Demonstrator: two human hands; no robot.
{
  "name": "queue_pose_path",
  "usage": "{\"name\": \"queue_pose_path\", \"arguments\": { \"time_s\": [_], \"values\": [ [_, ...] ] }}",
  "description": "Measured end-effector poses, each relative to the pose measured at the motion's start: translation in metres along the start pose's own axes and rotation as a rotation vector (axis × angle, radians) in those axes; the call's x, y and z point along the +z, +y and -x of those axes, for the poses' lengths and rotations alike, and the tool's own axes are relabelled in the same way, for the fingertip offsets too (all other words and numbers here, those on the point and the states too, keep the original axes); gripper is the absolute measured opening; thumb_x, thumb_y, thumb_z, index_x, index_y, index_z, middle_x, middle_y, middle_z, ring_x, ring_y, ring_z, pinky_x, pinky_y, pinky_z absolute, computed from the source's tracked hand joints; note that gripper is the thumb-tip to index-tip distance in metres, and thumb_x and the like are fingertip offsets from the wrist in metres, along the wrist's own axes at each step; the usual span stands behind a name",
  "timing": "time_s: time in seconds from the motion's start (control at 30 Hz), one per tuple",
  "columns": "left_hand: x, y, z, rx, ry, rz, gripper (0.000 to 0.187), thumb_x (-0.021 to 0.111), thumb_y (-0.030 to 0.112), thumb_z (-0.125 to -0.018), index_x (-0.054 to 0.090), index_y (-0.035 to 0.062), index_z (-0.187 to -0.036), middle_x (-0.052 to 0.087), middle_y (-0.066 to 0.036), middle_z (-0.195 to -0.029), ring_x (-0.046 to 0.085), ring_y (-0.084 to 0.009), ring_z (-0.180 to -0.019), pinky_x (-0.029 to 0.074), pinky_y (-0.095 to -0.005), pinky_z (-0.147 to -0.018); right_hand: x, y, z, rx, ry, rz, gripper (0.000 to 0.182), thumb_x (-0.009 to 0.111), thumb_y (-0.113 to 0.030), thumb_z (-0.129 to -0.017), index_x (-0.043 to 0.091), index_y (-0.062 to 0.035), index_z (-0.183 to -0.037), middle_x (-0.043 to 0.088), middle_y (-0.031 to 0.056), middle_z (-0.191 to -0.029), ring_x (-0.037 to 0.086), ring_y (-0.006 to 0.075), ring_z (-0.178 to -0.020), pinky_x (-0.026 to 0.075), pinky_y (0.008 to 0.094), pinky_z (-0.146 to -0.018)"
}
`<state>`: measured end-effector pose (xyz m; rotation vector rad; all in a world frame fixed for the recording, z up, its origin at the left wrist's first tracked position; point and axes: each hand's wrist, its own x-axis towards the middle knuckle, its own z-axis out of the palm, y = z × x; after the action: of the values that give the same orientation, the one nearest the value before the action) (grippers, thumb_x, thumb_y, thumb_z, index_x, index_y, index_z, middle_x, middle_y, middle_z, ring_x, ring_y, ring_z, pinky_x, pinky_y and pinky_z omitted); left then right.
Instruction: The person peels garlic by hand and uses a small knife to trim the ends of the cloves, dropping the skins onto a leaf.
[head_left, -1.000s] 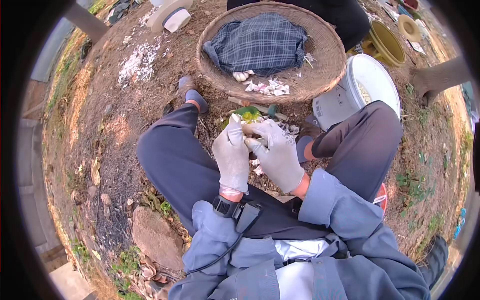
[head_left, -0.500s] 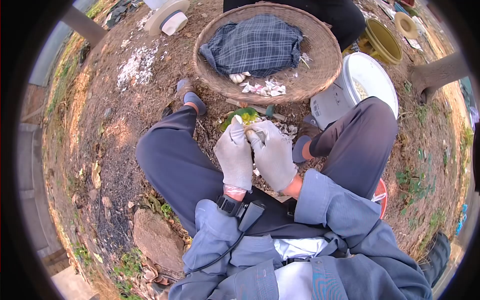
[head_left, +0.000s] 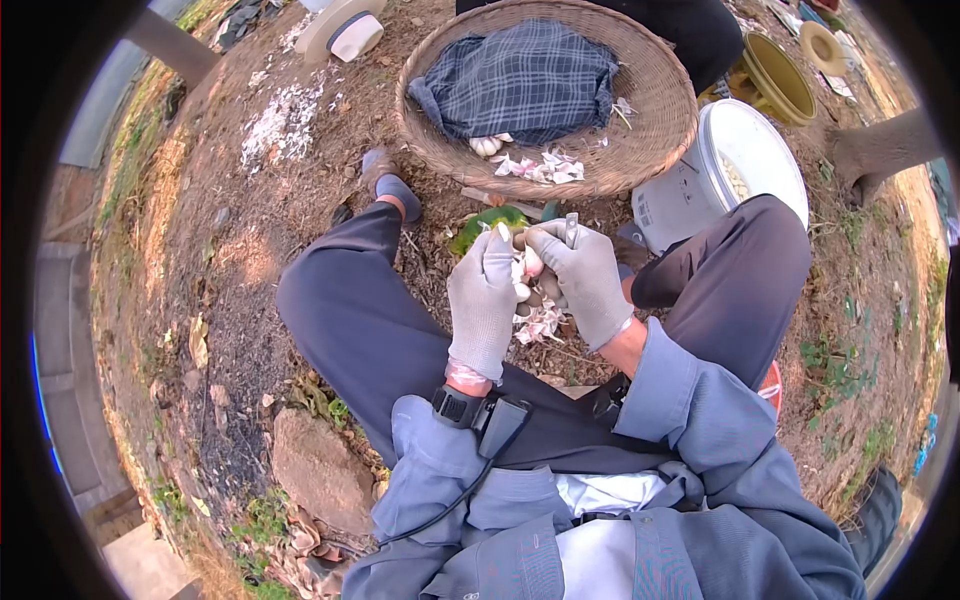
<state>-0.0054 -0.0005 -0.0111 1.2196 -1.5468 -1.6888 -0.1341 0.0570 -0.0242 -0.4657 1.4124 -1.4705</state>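
The garlic [head_left: 532,263], pale with a pinkish-purple flush on its rounded upper part and white at its lower edge, appears partly covered by gloved fingers, so its full outline cannot be told. It lies between the two hands, against the fingertips of the right hand [head_left: 560,262] and beside those of the left hand [head_left: 503,262], above the dark-trousered lap. Both hands wear thin whitish gloves. The right grip is narrow, closed about the garlic, with a small flat metal piece [head_left: 571,230] upright between thumb and fingers; the left grip is narrow, its fingers curled at the garlic's side, though its exact contact cannot be told. Below the hands, white and pink garlic skins [head_left: 540,322] lie on the brown soil [head_left: 420,262]. Beyond is a round woven basket [head_left: 655,125] bearing a dark plaid cloth [head_left: 520,80]; a white plastic bucket [head_left: 672,208] stands beside the basket, containing pale cloves [head_left: 735,180].
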Motion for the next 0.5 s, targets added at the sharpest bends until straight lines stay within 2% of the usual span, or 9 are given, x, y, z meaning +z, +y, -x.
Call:
{"name": "queue_pose_path", "arguments": {
  "time_s": [0.07,0.13,0.17,0.27,0.33,0.37,0.43,0.5],
  "values": [
    [-0.003,0.001,0.0,-0.016,-0.025,0.022,0.05,0.043,0.039,-0.115,0.066,-0.0038,-0.127,0.066,-0.002,-0.077,0.062,-0.0074,-0.056,0.047,-0.0205,-0.048,0.001,-0.004,0.003,0.029,0.001,-0.038,0.018,0.067,-0.016,-0.101,0.074,0.001,-0.101,0.07,0.001,-0.074,0.061,0.0046,-0.059,0.044,0.0209,-0.051],
    [-0.004,0.002,0.0,-0.028,-0.03,0.102,0.041,0.047,0.033,-0.114,0.068,-0.0015,-0.107,0.066,-0.003,-0.073,0.064,-0.0084,-0.057,0.051,-0.0251,-0.048,0.0,-0.006,0.004,0.049,0.001,-0.008,0.019,0.067,-0.017,-0.102,0.073,0.0004,-0.104,0.069,0.0005,-0.074,0.057,0.0033,-0.053,0.041,0.0203,-0.047],
    [-0.004,0.002,0.0,-0.03,-0.03,0.101,0.041,0.047,0.033,-0.114,0.068,-0.0015,-0.107,0.066,-0.003,-0.073,0.064,-0.0084,-0.057,0.051,-0.0251,-0.048,0.0,-0.008,0.004,0.051,0.001,-0.01,0.019,0.067,-0.017,-0.102,0.073,0.0004,-0.104,0.069,0.0005,-0.074,0.057,0.0033,-0.053,0.041,0.0203,-0.047],
    [-0.005,0.007,0.002,-0.024,-0.051,0.089,0.036,0.053,0.03,-0.11,0.069,-0.0016,-0.114,0.069,-0.003,-0.081,0.066,-0.0084,-0.061,0.053,-0.0242,-0.051,-0.002,-0.01,0.004,0.057,0.006,-0.035,0.019,0.068,-0.018,-0.102,0.073,-0.0006,-0.106,0.069,0.0005,-0.074,0.053,0.0029,-0.047,0.036,0.02,-0.042],
    [-0.006,0.009,0.003,-0.042,-0.113,0.104,0.039,0.059,0.024,-0.106,0.063,-0.0043,-0.133,0.071,-0.007,-0.098,0.068,-0.0099,-0.069,0.054,-0.0211,-0.057,-0.006,-0.01,0.003,0.09,-0.004,-0.111,0.019,0.069,-0.018,-0.101,0.073,0.0001,-0.106,0.069,0.0009,-0.074,0.053,0.0038,-0.045,0.035,0.0197,-0.04],
    [-0.007,0.007,0.003,-0.042,-0.113,0.103,0.039,0.059,0.024,-0.106,0.063,-0.0043,-0.133,0.071,-0.007,-0.098,0.068,-0.0099,-0.069,0.054,-0.0211,-0.057,-0.007,-0.01,0.003,0.091,-0.004,-0.113,0.019,0.069,-0.018,-0.101,0.073,0.0001,-0.106,0.069,0.0009,-0.074,0.053,0.0038,-0.045,0.035,0.0197,-0.04],
    [-0.01,0.004,0.001,-0.049,-0.201,0.074,0.041,0.063,0.016,-0.099,0.062,-0.0042,-0.134,0.071,-0.008,-0.105,0.069,-0.0109,-0.076,0.056,-0.0225,-0.064,-0.01,-0.012,0.003,0.126,-0.059,-0.136,0.02,0.069,-0.017,-0.1,0.072,0.0019,-0.108,0.07,0.0014,-0.074,0.052,0.0044,-0.044,0.035,0.0199,-0.038],
    [-0.011,0.007,0.001,-0.059,-0.213,0.101,0.04,0.063,0.015,-0.099,0.062,-0.004,-0.134,0.071,-0.007,-0.105,0.069,-0.011,-0.077,0.057,-0.0232,-0.066,-0.011,-0.01,0.002,0.136,-0.055,-0.142,0.021,0.069,-0.016,-0.1,0.072,0.0025,-0.109,0.07,0.0017,-0.074,0.052,0.0045,-0.044,0.035,0.0198,-0.038]
  ]
}}
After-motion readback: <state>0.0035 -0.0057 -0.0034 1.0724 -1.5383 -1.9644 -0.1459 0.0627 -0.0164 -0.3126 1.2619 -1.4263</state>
